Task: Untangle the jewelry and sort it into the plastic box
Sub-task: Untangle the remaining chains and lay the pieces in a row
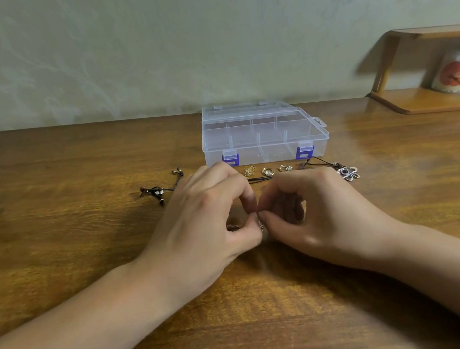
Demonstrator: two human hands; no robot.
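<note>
Your left hand (200, 223) and right hand (314, 215) pinch small chain (260, 224) together; closed plastic box (262, 137) far; rings (268, 171), cord necklaces (160, 190) between; shelf (434, 98) far right.

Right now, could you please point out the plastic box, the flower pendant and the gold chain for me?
plastic box (267, 151): head view, on its clear front wall.
flower pendant (349, 173): head view, on the middle of the silver petals.
gold chain (249, 170): head view, on the small heaped links.
</note>
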